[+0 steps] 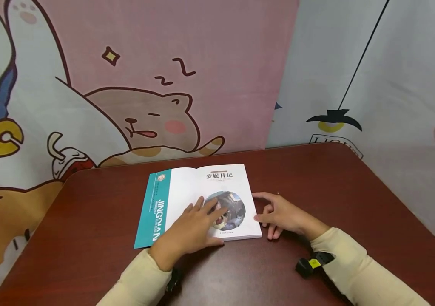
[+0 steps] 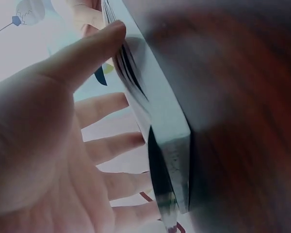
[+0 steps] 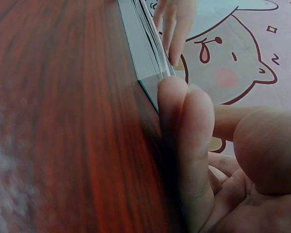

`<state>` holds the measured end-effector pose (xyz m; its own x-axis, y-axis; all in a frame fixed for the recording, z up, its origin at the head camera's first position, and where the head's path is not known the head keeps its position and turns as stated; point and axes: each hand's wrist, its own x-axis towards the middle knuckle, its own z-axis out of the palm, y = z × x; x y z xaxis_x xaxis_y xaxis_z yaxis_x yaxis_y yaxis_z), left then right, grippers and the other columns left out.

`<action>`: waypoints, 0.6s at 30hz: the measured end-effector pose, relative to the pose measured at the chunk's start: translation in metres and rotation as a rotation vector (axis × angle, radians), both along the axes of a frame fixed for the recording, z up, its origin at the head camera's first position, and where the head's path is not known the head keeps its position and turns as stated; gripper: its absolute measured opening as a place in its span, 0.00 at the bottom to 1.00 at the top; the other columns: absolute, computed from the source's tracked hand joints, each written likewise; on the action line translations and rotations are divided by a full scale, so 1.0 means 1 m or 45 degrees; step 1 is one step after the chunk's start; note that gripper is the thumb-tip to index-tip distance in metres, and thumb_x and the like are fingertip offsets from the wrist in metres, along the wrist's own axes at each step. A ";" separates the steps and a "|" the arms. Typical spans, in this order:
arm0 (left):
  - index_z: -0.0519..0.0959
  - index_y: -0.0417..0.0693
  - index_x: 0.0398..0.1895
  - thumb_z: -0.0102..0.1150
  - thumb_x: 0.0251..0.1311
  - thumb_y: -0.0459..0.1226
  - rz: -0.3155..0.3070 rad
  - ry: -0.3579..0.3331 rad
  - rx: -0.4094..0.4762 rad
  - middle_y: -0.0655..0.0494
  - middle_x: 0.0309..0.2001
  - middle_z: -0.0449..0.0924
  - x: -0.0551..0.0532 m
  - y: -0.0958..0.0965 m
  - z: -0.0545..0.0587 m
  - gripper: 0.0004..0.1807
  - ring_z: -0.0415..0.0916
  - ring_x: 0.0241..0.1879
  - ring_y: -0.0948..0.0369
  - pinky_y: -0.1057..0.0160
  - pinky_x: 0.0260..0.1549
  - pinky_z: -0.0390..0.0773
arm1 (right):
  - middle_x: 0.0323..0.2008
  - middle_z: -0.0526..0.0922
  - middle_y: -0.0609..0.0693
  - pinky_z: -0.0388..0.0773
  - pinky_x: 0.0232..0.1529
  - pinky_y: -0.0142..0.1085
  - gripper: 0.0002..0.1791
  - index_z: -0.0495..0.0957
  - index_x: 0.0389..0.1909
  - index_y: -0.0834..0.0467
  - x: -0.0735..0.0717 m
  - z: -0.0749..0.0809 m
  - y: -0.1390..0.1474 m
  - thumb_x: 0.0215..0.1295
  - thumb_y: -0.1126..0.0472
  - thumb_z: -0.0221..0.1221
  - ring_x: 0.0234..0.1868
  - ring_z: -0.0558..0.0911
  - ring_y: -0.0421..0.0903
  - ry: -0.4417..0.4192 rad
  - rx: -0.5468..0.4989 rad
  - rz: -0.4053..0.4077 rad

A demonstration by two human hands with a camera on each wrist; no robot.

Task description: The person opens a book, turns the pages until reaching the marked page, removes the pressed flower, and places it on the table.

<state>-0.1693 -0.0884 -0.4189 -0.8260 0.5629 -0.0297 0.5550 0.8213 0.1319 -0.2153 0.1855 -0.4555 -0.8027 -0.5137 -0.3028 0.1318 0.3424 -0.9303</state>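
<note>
A paperback book [image 1: 226,185] lies on the table, opened at its title page, which has Chinese characters and a round picture. Its teal cover flap [image 1: 163,182] is folded out on the left. My left hand [image 1: 192,229] rests across the lower part of the pages with fingers spread, the fingertips over the picture. In the left wrist view, the thumb [image 2: 94,51] reaches along the bottom edge of the page stack. At the book's right edge is my right hand [image 1: 286,214], its index finger and thumb apart at the page edge and the other fingers loosely bent.
The dark red-brown table [image 1: 98,212] extends around the book on all sides. Behind it hangs a cloth backdrop [image 1: 232,63] printed with cartoon animals. A black wrist device [image 1: 309,265] with a yellow label is strapped under the right sleeve.
</note>
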 end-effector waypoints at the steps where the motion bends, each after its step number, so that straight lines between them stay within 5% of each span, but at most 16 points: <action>1: 0.61 0.62 0.67 0.60 0.46 0.62 -0.002 -0.004 0.003 0.50 0.68 0.59 0.000 0.000 0.001 0.44 0.55 0.67 0.40 0.40 0.59 0.61 | 0.23 0.74 0.57 0.78 0.18 0.49 0.40 0.52 0.68 0.47 0.000 0.001 0.000 0.57 0.57 0.62 0.15 0.81 0.52 -0.001 -0.005 0.000; 18: 0.62 0.65 0.67 0.53 0.50 0.64 -0.034 0.016 -0.004 0.52 0.68 0.60 -0.003 -0.004 0.001 0.39 0.56 0.66 0.41 0.41 0.57 0.64 | 0.24 0.75 0.58 0.78 0.18 0.49 0.40 0.52 0.68 0.47 -0.001 0.005 0.000 0.57 0.57 0.62 0.15 0.81 0.52 -0.008 0.023 -0.010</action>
